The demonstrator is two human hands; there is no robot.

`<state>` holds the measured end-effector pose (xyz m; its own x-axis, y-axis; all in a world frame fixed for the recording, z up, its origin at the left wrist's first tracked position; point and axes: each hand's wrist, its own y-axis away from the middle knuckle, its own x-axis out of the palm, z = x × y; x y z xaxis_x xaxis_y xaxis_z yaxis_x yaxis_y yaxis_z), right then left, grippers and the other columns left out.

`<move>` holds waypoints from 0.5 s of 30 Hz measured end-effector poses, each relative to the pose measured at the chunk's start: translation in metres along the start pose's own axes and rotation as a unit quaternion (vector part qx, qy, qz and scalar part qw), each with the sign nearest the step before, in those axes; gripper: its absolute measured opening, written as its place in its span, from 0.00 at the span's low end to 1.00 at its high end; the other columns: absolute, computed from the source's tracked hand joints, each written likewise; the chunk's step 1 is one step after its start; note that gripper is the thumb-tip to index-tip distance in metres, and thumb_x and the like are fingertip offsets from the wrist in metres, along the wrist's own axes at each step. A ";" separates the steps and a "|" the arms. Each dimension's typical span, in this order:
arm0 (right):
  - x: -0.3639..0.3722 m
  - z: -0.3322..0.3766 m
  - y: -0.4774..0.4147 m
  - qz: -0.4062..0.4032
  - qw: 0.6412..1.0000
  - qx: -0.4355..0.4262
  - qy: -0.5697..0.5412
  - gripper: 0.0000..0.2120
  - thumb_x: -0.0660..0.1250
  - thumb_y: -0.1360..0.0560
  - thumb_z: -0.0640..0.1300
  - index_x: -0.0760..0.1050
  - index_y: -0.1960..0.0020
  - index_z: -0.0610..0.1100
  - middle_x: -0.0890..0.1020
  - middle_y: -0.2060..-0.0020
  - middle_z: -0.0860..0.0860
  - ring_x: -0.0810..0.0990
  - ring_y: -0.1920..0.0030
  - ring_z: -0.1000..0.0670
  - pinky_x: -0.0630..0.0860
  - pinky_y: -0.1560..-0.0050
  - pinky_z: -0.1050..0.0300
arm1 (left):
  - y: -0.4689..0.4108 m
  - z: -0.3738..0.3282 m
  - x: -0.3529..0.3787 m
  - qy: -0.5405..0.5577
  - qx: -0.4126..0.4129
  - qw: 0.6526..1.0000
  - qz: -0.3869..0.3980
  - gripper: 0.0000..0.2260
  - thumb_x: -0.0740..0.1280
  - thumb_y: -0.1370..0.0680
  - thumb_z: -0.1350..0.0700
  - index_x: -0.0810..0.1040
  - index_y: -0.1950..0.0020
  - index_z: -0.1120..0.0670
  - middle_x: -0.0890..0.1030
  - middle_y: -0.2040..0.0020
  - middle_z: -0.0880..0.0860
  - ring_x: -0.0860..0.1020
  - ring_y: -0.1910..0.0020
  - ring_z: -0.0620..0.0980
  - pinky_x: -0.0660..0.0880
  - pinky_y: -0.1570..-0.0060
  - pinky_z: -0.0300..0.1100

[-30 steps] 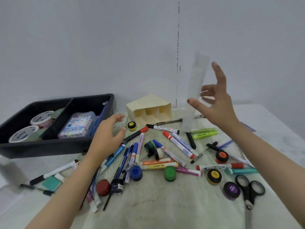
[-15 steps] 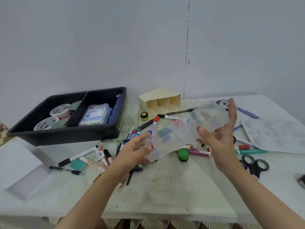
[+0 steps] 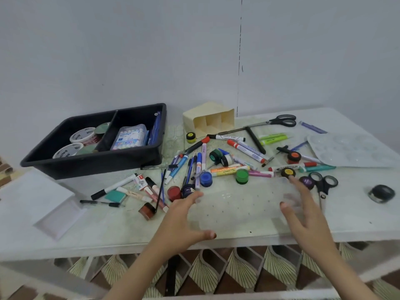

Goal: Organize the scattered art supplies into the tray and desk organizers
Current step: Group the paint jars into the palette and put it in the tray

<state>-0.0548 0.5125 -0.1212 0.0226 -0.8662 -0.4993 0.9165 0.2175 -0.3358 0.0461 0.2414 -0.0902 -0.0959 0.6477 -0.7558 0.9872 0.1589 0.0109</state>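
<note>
Well left of my fingers: a white shallow box (image 3: 54,204) on the desk (image 3: 108,234). Beyond and left of the left hand: black tray (image 3: 97,165) with two compartments, tape rolls (image 3: 83,136) in the left one and a clear marker case (image 3: 129,137) in the right. Left hand (image 3: 184,221): fingers (image 3: 192,198) spread and nearly straight, bracketing the left end of the clear plastic tray (image 3: 238,208), not curled round it. That tray lies flat near the desk's front edge, between my two hands. Just beyond it: scattered pens and markers (image 3: 246,150) and small paint pots (image 3: 242,176). Further back: cream organizer (image 3: 208,120), on its side. Right hand (image 3: 303,217): fingers apart and straight at the tray's right end, partly seen through the plastic. Just right of them: black-handled scissors (image 3: 323,185). Beyond: a pale palette (image 3: 350,150).
</note>
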 end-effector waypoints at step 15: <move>-0.013 -0.004 0.006 0.025 0.984 0.021 0.177 0.22 0.62 0.25 0.58 0.73 0.34 0.50 0.68 0.32 0.48 0.63 0.32 0.46 0.61 0.34 0.50 | -0.010 0.017 0.017 -0.182 0.061 0.981 -0.008 0.45 0.62 0.34 0.27 0.52 0.23 0.45 0.54 0.23 0.43 0.49 0.26 0.44 0.45 0.32 0.40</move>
<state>-0.0514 0.5270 -0.1197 -0.0659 -0.6418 -0.7640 0.9335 0.2308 -0.2744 0.0364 0.2378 -0.1139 -0.0806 0.3333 -0.9394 0.9960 0.0624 -0.0633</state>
